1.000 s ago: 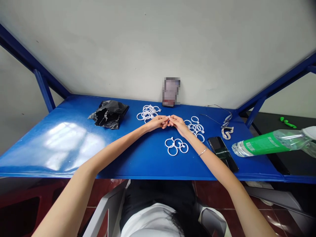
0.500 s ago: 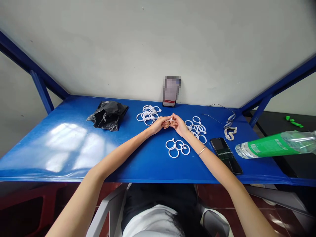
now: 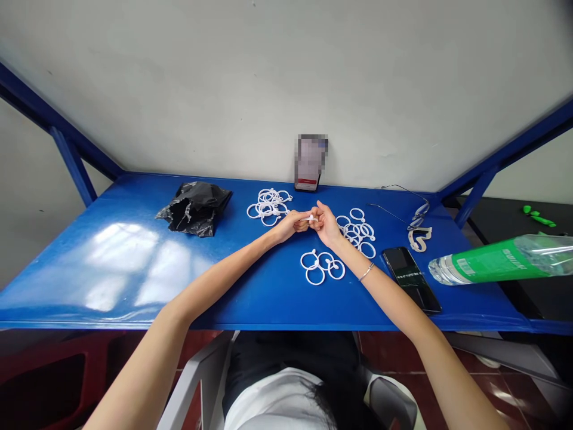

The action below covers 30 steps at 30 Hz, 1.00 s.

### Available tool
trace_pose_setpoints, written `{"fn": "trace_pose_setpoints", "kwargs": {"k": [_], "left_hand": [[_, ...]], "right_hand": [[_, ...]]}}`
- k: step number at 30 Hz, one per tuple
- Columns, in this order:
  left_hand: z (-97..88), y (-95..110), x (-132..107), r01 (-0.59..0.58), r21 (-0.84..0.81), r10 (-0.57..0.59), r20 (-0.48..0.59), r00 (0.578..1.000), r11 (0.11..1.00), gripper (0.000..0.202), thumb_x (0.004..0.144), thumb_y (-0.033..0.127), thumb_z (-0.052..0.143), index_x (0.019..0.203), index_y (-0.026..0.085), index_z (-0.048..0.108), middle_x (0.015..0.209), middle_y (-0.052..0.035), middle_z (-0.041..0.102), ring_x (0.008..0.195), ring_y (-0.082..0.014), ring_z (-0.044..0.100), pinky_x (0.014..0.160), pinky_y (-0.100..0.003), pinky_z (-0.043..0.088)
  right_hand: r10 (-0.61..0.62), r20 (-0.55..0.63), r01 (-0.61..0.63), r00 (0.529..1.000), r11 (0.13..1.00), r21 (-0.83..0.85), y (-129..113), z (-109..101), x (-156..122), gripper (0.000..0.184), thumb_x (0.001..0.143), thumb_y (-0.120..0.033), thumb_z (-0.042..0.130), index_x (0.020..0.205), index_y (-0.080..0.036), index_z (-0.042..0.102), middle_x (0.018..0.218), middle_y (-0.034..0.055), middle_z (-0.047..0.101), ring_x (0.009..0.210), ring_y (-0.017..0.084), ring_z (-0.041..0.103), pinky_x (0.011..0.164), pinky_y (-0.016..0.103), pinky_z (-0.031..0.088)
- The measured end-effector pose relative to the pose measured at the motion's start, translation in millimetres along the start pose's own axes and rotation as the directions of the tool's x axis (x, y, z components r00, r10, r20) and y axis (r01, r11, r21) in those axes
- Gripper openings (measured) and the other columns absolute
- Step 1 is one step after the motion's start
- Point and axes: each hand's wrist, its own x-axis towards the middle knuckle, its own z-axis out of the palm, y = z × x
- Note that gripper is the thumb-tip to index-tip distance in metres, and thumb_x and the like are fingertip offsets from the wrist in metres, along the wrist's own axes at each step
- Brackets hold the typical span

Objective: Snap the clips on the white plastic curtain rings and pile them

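Observation:
My left hand [image 3: 290, 226] and my right hand [image 3: 326, 226] meet above the middle of the blue table. Between their fingers is a white plastic ring [image 3: 312, 218], seen nearly edge-on and partly covered by the fingers. Both hands are closed on it. Several similar white rings [image 3: 270, 270] lie in front of my hands with small knobs on them, though a heap of white rings [image 3: 268, 206] sits left of my left hand. Another heap of white rings [image 3: 367, 232] lies just right of my right hand. A small group of white rings [image 3: 315, 276] rests nearer me.
A black plastic bag [image 3: 201, 206] lies at left on the blue table [image 3: 250, 298]. One phone [image 3: 308, 167] leans on the wall; another phone [image 3: 409, 279] lies flat at right. Eyeglasses [image 3: 416, 218], a white curved piece [image 3: 419, 239] and a green-labelled bottle [image 3: 496, 263] are farther right.
The fingers of my right hand have shifted slightly around the ring. Both hands stay together in nearly the same place, and the view has tilted a little.

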Motion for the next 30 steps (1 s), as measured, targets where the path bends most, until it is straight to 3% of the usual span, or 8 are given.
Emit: {"fn": "trace_pose_setpoints", "kwargs": {"k": [5, 10, 16, 19, 22, 25, 27, 30], "left_hand": [[-0.2, 0.9, -0.5, 0.021, -0.071, -0.022, -0.016, 1.0, 0.997, 0.065, 0.092, 0.046, 0.056, 0.047, 0.019, 0.018, 0.045, 0.0059, 0.017, 0.044, -0.0057, 0.018, 0.047, -0.025, 0.023], [-1.9, -3.2, -1.5, -0.059, 0.022, 0.059, -0.004, 0.998, 0.998, 0.06, 0.083, 0.049, 0.065, 0.046, 0.019, 0.028, 0.046, 0.0051, 0.025, 0.046, -0.0069, 0.027, 0.05, -0.026, 0.025], [5.0, -4.9, -12.9, -0.223, 0.437, 0.275, -0.057, 0.96, 0.871, 0.049, 0.088, 0.053, 0.054, 0.056, 0.018, 0.047, 0.054, 0.0016, 0.042, 0.055, -0.0112, 0.038, 0.059, -0.028, 0.029], [8.1, 0.7, -23.5, -0.259, 0.719, 0.446, -0.078, 0.892, 0.645, 0.042, 0.093, 0.043, 0.051, 0.059, 0.018, 0.045, 0.059, 0.0004, 0.043, 0.059, -0.0131, 0.038, 0.064, -0.028, 0.029], [3.0, 9.2, -33.2, -0.179, 0.909, 0.518, -0.046, 0.854, 0.376, 0.031, 0.093, 0.034, 0.054, 0.066, 0.019, 0.05, 0.069, -0.0041, 0.049, 0.073, -0.0186, 0.046, 0.073, -0.029, 0.033], [-10.3, 20.3, -41.0, -0.005, 0.987, 0.537, -0.082, 0.839, 0.158, 0.027, 0.098, 0.032, 0.043, 0.079, 0.019, 0.057, 0.086, -0.0117, 0.058, 0.092, -0.0263, 0.051, 0.082, -0.034, 0.037], [-20.9, 27.8, -45.0, 0.1, 0.995, 0.562, -0.098, 0.821, 0.028, 0.031, 0.1, 0.03, 0.035, 0.089, 0.018, 0.061, 0.1, -0.0157, 0.061, 0.101, -0.0291, 0.051, 0.086, -0.038, 0.039], [-34.6, 35.2, -48.1, 0.213, 0.97, 0.577, -0.106, 0.81, -0.121, 0.034, 0.101, 0.029, 0.03, 0.1, 0.018, 0.062, 0.116, -0.0171, 0.061, 0.108, -0.0304, 0.051, 0.087, -0.042, 0.04]], "right_hand": [[-0.011, 0.042, 0.01, 0.999, 1.0, 0.012, 1.2, -3.2, -0.5, 0.063, 0.084, -0.068, 0.055, 0.044, -0.02, 0.041, 0.039, -0.0062, 0.019, 0.041, 0.007, 0.024, 0.045, 0.025, 0.026], [-0.051, 0.03, 0.05, 0.998, 0.999, 0.019, 7.1, -6.7, -4.1, 0.045, 0.074, -0.058, 0.07, 0.058, -0.02, 0.053, 0.051, -0.0064, 0.042, 0.043, 0.005, 0.022, 0.045, 0.024, 0.026], [-0.201, -0.05, 0.182, 0.978, 0.948, -0.261, 4.8, -5.1, -16.0, 0.035, 0.08, -0.054, 0.063, 0.07, -0.021, 0.057, 0.069, -0.0014, 0.055, 0.067, 0.013, 0.051, 0.063, 0.026, 0.041], [-0.418, -0.023, 0.341, 0.908, 0.771, -0.537, -6.6, -6.3, -23.2, 0.023, 0.086, -0.046, 0.057, 0.093, -0.024, 0.059, 0.098, 0.0028, 0.061, 0.093, 0.018, 0.057, 0.077, 0.03, 0.045], [-0.516, 0.218, 0.492, 0.828, 0.485, -0.723, -20.6, -9.7, -36.7, 0.02, 0.088, -0.038, 0.056, 0.102, -0.024, 0.056, 0.105, 0.0061, 0.058, 0.097, 0.021, 0.057, 0.082, 0.035, 0.046], [-0.365, 0.498, 0.592, 0.787, 0.217, -0.776, -27.3, -9.7, -60.0, 0.024, 0.087, -0.036, 0.06, 0.107, -0.023, 0.055, 0.108, 0.0079, 0.059, 0.101, 0.025, 0.056, 0.088, 0.041, 0.047], [-0.232, 0.569, 0.597, 0.789, 0.071, -0.799, -24.7, -6.5, -78.7, 0.032, 0.086, -0.039, 0.063, 0.112, -0.024, 0.055, 0.116, 0.0098, 0.059, 0.109, 0.029, 0.055, 0.094, 0.047, 0.046], [-0.078, 0.599, 0.597, 0.797, -0.054, -0.801, -12.5, -1.2, -103.0, 0.041, 0.089, -0.041, 0.061, 0.125, -0.024, 0.053, 0.133, 0.0128, 0.055, 0.127, 0.032, 0.049, 0.105, 0.053, 0.042]]}}
